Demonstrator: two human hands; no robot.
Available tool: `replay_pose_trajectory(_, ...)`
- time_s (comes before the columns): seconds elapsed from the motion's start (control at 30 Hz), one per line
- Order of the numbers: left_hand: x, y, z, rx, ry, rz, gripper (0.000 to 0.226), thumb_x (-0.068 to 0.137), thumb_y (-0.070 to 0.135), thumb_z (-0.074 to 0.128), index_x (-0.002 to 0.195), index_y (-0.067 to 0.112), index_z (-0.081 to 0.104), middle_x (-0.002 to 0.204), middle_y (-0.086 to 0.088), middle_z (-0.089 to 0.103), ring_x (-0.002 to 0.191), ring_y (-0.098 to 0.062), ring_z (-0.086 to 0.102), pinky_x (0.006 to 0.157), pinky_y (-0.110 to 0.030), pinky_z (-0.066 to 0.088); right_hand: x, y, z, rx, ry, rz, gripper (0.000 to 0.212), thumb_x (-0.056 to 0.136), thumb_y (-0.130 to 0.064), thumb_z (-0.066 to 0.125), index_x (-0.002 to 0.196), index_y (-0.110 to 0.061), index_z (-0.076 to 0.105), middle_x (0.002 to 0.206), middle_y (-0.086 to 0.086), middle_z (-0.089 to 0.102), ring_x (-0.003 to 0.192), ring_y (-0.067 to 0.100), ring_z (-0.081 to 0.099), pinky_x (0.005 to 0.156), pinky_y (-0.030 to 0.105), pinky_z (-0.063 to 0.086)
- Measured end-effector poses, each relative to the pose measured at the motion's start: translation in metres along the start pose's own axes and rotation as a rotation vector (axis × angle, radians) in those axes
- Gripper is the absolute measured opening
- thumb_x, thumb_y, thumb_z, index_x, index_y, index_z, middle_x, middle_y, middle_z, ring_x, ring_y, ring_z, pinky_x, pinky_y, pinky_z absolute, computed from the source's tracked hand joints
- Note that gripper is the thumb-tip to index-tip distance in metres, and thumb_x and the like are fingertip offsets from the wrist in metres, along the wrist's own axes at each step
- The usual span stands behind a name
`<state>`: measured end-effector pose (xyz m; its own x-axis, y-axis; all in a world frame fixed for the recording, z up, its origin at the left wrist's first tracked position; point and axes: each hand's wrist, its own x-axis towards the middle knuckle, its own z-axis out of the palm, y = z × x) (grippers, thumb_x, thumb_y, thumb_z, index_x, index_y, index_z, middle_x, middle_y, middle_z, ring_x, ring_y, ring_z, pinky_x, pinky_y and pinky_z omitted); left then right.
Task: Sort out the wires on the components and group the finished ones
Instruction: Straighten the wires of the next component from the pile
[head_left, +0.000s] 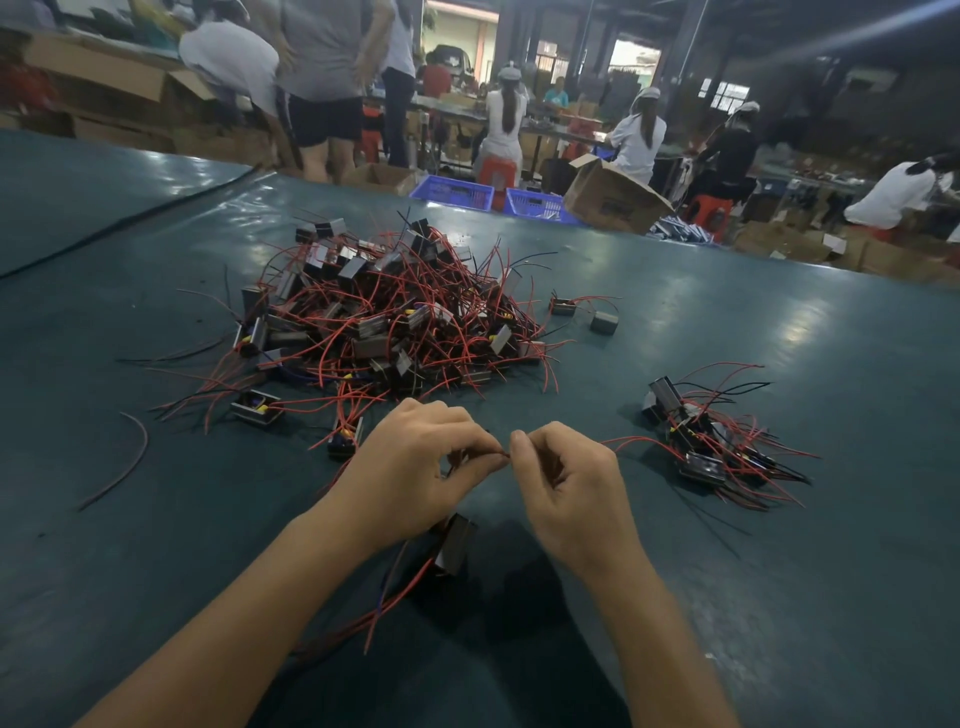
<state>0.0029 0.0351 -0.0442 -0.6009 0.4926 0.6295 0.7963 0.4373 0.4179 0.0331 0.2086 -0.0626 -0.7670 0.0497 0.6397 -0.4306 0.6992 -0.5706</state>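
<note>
Dark green matting covers the wide table (727, 571). Behind it is a busy workshop, where people (641, 137) in white tops and caps sit at benches and others stand at the far left. Two blue crates (452, 193) and an open carton (613, 195) lie past the table's far edge.

Both bare forearms reach in from the near edge, and the hands meet at mid-table, almost fingertip to fingertip. The left hand (410, 467) has its fingers curled and pinches a thin red wire (501, 453) between thumb and forefinger. The right hand (566, 483), curled the same way, pinches the same wire at its tip.

Under the left wrist is a dark boxy component (454, 543) with a shadow beneath it; I cannot tell whether it hangs or rests on the matting. Red leads trail from it toward the near edge.

The big pile (384, 317) of components, tangled in red and black leads, sits just beyond the hands at the table's centre. A few strays lie around its edge, one (257, 407) at near left and two (604, 321) at far right. The smaller group (711, 441) lies to the right of the right hand, well apart from the pile, with its leads fanning outward. A lone cut lead (124, 462) curves on the matting at far left.
</note>
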Motion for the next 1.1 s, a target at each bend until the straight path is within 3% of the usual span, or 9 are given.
replay_pose_trajectory(0.1,-0.0004,-0.0031,0.0019,-0.091,0.010,-0.057,0.008,0.086,0.028,0.070,0.087,0.021,0.075,0.076,0.013,0.066,0.071,-0.007,0.059,0.073,-0.032,0.045,0.0004,-0.0010,-0.0024,0.077,0.015,0.032,0.029,0.092,-0.028,0.057,0.066,-0.015,0.058,0.054,-0.015,0.042,0.048,0.009,0.040,0.049,0.025,0.032)
replay_pose_trajectory(0.2,0.0005,-0.0076,0.0026,-0.223,0.027,-0.134,0.003,0.086,0.023,0.073,0.088,0.024,0.075,0.076,0.013,0.067,0.075,-0.011,0.062,0.071,-0.032,0.050,0.0007,-0.0021,-0.0060,0.188,-0.034,0.001,0.010,0.090,-0.018,0.061,0.085,-0.015,0.070,0.069,-0.015,0.056,0.052,0.007,0.048,0.051,0.015,0.034)
replay_pose_trajectory(0.3,0.0015,-0.0091,0.0020,-0.279,0.027,-0.170,0.004,0.085,0.028,0.070,0.087,0.030,0.073,0.077,0.016,0.068,0.078,-0.010,0.065,0.071,-0.031,0.052,0.0007,-0.0003,-0.0053,0.195,-0.034,-0.054,0.006,0.089,-0.013,0.064,0.090,-0.016,0.069,0.077,-0.012,0.059,0.055,0.007,0.051,0.051,0.012,0.036)
replay_pose_trajectory(0.53,0.0010,-0.0063,0.0032,-0.297,-0.009,-0.168,0.004,0.085,0.026,0.071,0.086,0.023,0.075,0.076,0.014,0.068,0.077,-0.011,0.064,0.072,-0.035,0.050,-0.0002,0.0010,-0.0058,0.133,-0.037,-0.080,0.010,0.093,-0.025,0.059,0.083,-0.024,0.058,0.077,-0.014,0.053,0.053,0.009,0.049,0.050,0.016,0.036)
replay_pose_trajectory(0.67,0.0002,-0.0039,0.0027,-0.236,-0.015,-0.128,0.005,0.085,0.021,0.074,0.087,0.016,0.076,0.076,0.012,0.067,0.074,-0.008,0.062,0.071,-0.026,0.049,-0.0022,-0.0015,-0.0028,0.044,-0.041,-0.034,0.015,0.090,-0.031,0.049,0.076,-0.025,0.051,0.069,-0.016,0.047,0.057,0.008,0.046,0.052,0.023,0.036)
replay_pose_trajectory(0.83,-0.0007,-0.0010,0.0016,-0.136,-0.040,-0.075,0.008,0.085,0.026,0.072,0.087,0.020,0.075,0.078,0.012,0.067,0.075,-0.007,0.059,0.079,-0.028,0.042,-0.0024,-0.0054,0.0003,0.010,-0.068,0.024,0.017,0.084,-0.034,0.039,0.068,-0.029,0.042,0.058,-0.016,0.042,0.056,0.007,0.043,0.051,0.027,0.034)
replay_pose_trajectory(1.1,-0.0007,-0.0006,0.0018,-0.137,-0.047,-0.097,0.006,0.086,0.024,0.073,0.088,0.020,0.076,0.077,0.016,0.065,0.075,-0.008,0.058,0.078,-0.019,0.037,-0.0022,-0.0042,0.0021,0.039,-0.087,0.080,0.036,0.090,-0.034,0.041,0.057,-0.031,0.031,0.052,-0.011,0.041,0.048,0.012,0.035,0.049,0.028,0.027)
